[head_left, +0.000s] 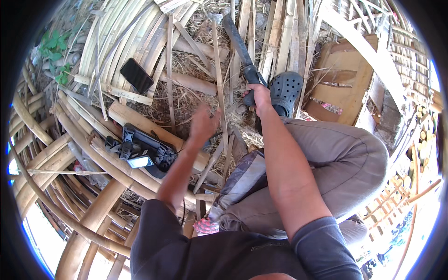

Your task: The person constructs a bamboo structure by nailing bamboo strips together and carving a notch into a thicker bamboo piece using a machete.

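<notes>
My right hand [261, 98] is wrapped round the dark handle of a machete [237, 43]. Its long blade points away from me, over the bamboo pieces. Beside that hand is a dark grey clog [286, 89] with holes in it, worn on my foot. My left hand [203, 125] is smeared by motion, next to a thin upright bamboo strip [218, 74]. Whether its fingers touch the strip cannot be made out. Below the blade, cut bamboo and dry shavings [196, 100] cover the ground.
A black phone [136, 76] lies on split bamboo slats [116, 42] at the far left. Nearer sits a black strapped pouch [156, 154] with a small lit device [140, 161] and a cable. Bamboo poles [93, 219] cross at the left; a broken wooden panel [343, 74] stands at the right.
</notes>
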A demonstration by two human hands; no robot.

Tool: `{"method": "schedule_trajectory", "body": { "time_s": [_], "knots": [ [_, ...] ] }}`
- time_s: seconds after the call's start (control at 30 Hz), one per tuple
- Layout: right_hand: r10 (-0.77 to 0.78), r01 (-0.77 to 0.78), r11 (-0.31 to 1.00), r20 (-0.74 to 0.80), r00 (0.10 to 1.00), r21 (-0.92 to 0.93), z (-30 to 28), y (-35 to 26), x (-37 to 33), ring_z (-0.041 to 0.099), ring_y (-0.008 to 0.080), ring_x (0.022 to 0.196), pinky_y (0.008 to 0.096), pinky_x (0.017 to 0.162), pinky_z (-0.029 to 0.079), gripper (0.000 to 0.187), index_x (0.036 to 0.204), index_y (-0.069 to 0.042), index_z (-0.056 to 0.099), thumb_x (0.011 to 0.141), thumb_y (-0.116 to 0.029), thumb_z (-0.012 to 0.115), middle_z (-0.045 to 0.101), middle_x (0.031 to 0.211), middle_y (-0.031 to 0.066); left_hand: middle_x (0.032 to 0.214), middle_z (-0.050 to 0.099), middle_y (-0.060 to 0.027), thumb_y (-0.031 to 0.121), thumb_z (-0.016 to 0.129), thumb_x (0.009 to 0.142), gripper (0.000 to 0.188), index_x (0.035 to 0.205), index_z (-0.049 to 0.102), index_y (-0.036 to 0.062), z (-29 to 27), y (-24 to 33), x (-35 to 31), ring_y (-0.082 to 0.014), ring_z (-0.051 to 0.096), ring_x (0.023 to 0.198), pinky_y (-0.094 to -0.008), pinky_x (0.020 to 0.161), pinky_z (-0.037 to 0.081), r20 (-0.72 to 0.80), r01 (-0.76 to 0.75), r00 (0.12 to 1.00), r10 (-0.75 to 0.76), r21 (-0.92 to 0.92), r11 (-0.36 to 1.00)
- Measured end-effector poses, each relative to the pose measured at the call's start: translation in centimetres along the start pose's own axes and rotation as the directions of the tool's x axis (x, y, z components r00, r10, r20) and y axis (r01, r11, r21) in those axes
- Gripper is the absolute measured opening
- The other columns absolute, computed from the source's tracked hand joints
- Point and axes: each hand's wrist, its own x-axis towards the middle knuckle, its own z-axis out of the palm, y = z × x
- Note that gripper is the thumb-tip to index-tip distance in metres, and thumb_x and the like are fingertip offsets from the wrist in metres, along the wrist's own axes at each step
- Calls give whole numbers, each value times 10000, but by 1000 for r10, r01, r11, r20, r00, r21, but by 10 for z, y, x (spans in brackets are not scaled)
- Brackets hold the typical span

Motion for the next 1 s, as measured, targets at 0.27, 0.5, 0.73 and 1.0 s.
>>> {"method": "schedule_trajectory", "body": {
  "time_s": [0.27,0.5,0.73,1.0],
  "knots": [
    [-52,49,997,38,998,68,7,-37,-29,652,217,605,365,575,546,267,1017,13,644,869,-192,730,661,775,115,937,687,-298,233,699,867,398,1118,578,-51,53,4,-25,-462,674,980,-505,833,531,102,113,988,-112,-2,994],
    [-258,249,966,175,950,72,54,-50,-59,684,239,633,394,533,595,156,988,22,572,915,-67,677,637,767,125,812,639,-144,149,616,913,245,1071,541,-23,18,-14,8,-271,647,709,-408,608,538,217,348,938,-272,-560,752],
    [-625,617,490,246,741,-616,76,-148,-160,702,373,1017,383,937,559,494,1119,64,647,777,-279,745,705,1059,275,721,440,33,219,607,993,187,1008,470,93,-73,89,-30,-52,393,527,-225,419,301,319,442,895,-312,-737,511],
    [-844,852,-130,508,173,-506,11,-260,-375,730,367,776,430,755,573,612,1105,59,658,744,-399,842,713,828,232,759,431,61,304,635,1007,219,1026,520,118,-159,224,-111,-14,375,587,-187,469,290,162,148,986,-29,-796,587]
  ]
}}
